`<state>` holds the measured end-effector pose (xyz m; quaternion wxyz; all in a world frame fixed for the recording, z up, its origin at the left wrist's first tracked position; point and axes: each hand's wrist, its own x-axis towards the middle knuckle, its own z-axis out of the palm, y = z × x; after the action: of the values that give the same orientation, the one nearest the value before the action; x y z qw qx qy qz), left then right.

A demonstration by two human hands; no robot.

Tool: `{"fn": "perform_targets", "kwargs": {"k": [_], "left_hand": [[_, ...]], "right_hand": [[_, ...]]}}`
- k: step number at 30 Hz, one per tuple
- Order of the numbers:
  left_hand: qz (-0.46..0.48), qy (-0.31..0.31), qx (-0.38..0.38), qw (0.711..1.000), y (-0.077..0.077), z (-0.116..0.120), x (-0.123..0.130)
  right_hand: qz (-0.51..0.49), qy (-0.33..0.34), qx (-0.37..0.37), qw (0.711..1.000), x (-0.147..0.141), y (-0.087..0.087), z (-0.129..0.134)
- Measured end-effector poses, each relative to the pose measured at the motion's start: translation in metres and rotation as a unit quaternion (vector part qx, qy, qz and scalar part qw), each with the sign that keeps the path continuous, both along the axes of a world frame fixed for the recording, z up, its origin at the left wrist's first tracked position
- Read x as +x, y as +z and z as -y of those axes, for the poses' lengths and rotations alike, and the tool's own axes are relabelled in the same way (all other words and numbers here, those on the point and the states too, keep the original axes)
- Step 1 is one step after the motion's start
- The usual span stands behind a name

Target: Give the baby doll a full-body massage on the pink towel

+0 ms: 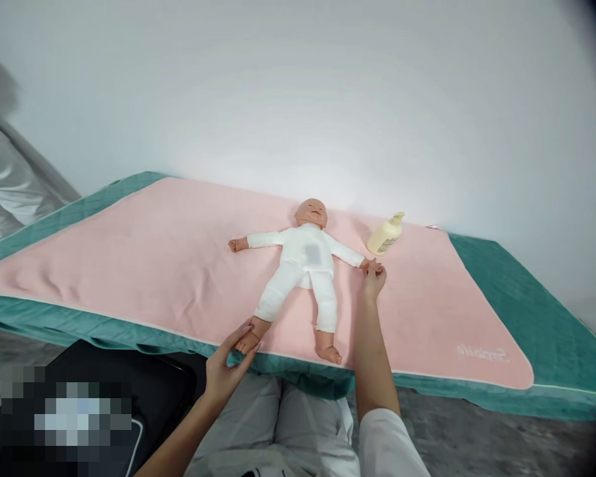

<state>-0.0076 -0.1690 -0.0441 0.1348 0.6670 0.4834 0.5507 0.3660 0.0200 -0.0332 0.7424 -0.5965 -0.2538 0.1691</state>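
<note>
A baby doll point(308, 248) in a white long-sleeved top and white trousers lies face up on a pink mat point(144, 245), arms and legs spread. My left hand point(226, 368) holds the doll's bare foot on the left side, thumb and fingers on either side of it. The doll's other foot point(328, 350) rests free near the mat's front edge. At the right, my right hand point(375, 281) pinches the doll's small hand at the end of its outstretched arm. Just beyond that hand stands a pale yellow pump bottle point(385, 235), leaning in view.
The pink mat covers most of a green quilted pad point(516, 291). A white wall point(298, 99) rises directly behind. White fabric point(10, 185) hangs at the far left. Below the pad's front edge, a black surface point(163, 391) bears a blurred-out object and a white cable.
</note>
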Motion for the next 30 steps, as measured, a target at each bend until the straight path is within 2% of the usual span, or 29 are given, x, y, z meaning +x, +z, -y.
{"fn": "perform_targets", "kwargs": {"k": [5, 12, 16, 20, 23, 25, 28, 30], "left_hand": [[-0.012, 0.007, -0.011, 1.0, -0.014, 0.004, -0.004], [0.033, -0.018, -0.011, 0.999, -0.02, 0.006, -0.003], [0.058, -0.018, 0.009, 0.998, -0.016, 0.003, -0.005], [0.067, -0.024, 0.019, 0.997, -0.005, -0.003, -0.005], [0.084, -0.035, 0.021, 0.996, 0.003, -0.01, -0.002], [0.102, -0.041, 0.027, 0.994, 0.006, -0.016, 0.0], [0.125, -0.039, 0.037, 0.991, 0.01, -0.025, 0.004], [0.136, -0.036, 0.043, 0.989, 0.014, -0.03, 0.007]], "right_hand": [[-0.005, 0.007, -0.003, 1.0, -0.001, 0.001, -0.001], [-0.009, 0.002, -0.002, 1.0, -0.007, 0.007, 0.008], [0.007, -0.02, 0.01, 1.0, -0.017, 0.019, 0.018], [0.115, -0.031, 0.065, 0.991, -0.037, 0.029, 0.028], [0.248, 0.022, 0.106, 0.963, -0.051, 0.028, 0.034], [0.346, 0.052, 0.124, 0.928, -0.058, 0.027, 0.037], [0.452, 0.057, 0.15, 0.878, -0.064, 0.027, 0.04], [0.485, 0.06, 0.168, 0.856, -0.067, 0.03, 0.041]]}}
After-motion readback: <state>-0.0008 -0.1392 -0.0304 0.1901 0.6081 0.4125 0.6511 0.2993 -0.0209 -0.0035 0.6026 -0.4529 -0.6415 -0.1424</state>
